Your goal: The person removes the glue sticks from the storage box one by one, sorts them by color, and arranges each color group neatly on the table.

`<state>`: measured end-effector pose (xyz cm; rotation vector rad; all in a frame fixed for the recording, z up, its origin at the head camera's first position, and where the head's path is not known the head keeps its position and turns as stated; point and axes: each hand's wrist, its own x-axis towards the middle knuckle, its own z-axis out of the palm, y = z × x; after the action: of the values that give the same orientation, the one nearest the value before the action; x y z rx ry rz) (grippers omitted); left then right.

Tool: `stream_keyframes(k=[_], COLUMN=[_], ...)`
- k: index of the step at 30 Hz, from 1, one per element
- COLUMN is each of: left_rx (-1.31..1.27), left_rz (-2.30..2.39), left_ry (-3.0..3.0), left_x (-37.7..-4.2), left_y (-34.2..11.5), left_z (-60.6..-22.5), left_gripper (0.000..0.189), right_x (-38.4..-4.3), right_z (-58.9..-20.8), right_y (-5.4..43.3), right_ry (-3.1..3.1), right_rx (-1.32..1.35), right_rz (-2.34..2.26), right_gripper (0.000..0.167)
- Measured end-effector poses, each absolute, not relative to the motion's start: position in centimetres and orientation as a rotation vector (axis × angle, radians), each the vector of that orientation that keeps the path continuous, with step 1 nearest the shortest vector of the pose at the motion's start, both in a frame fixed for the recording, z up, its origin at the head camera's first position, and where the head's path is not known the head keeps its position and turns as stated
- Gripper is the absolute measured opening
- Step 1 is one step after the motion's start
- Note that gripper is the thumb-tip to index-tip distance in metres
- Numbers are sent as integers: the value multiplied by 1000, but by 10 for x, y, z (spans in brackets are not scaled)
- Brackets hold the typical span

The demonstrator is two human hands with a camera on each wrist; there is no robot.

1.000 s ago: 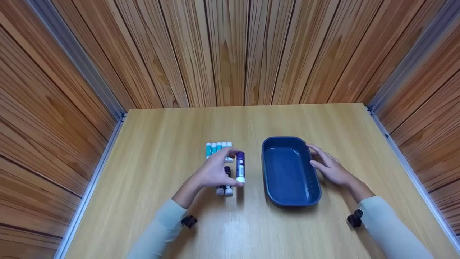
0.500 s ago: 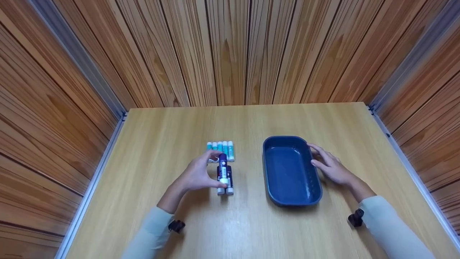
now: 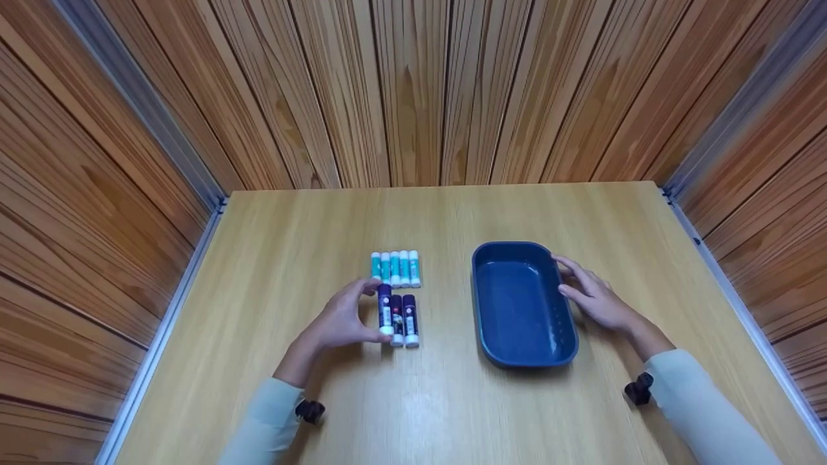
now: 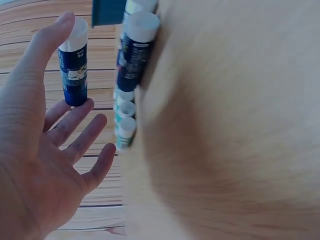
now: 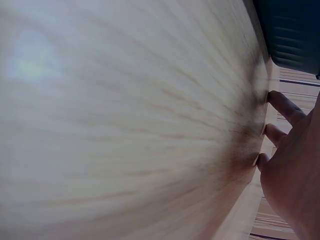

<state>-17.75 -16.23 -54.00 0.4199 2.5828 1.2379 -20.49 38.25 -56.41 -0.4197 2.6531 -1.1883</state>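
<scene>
My left hand (image 3: 339, 320) pinches a purple glue stick (image 3: 385, 313) with a white end between thumb and fingertips. In the left wrist view this glue stick (image 4: 75, 65) has the thumb on its white end and fingertips at its dark end. Just to its right, two more purple glue sticks (image 3: 410, 320) lie side by side on the table. Beyond them is a row of several teal-and-white glue sticks (image 3: 405, 268). My right hand (image 3: 597, 300) rests at the right side of a blue tray (image 3: 520, 310), its fingertips at the wall and its fingers relaxed.
The light wooden table (image 3: 310, 239) is bounded by wood-panelled walls (image 3: 413, 97) at the back and both sides. A metal rail (image 3: 161, 329) runs along the left edge. Small black wrist cameras (image 3: 310, 411) sit at both cuffs.
My left hand has carried the held glue stick leftward, from the right of the purple pair, over it, to its left side. My right hand and the tray have stayed in place.
</scene>
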Motion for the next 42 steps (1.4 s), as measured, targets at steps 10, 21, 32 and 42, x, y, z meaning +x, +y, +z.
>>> stream_keyframes(k=[10, 21, 32, 42], left_rx=[385, 403, 412, 435], left_rz=[1134, 1003, 957, 976], left_ry=[2566, 2603, 2612, 2606], left_x=[-182, -184, -185, -185], left_y=[-166, -164, -165, -166], left_z=[-558, -563, -563, -566], left_gripper=[110, 113, 112, 116], right_x=[-204, -205, -209, -207], right_z=[-562, -563, -568, -566], right_y=[382, 382, 382, 383], right_ry=[2657, 2655, 2683, 2668], right_rx=[-410, -415, -475, -445], right_rz=[-1181, -1184, -1205, -1195], right_gripper=[66, 66, 63, 65])
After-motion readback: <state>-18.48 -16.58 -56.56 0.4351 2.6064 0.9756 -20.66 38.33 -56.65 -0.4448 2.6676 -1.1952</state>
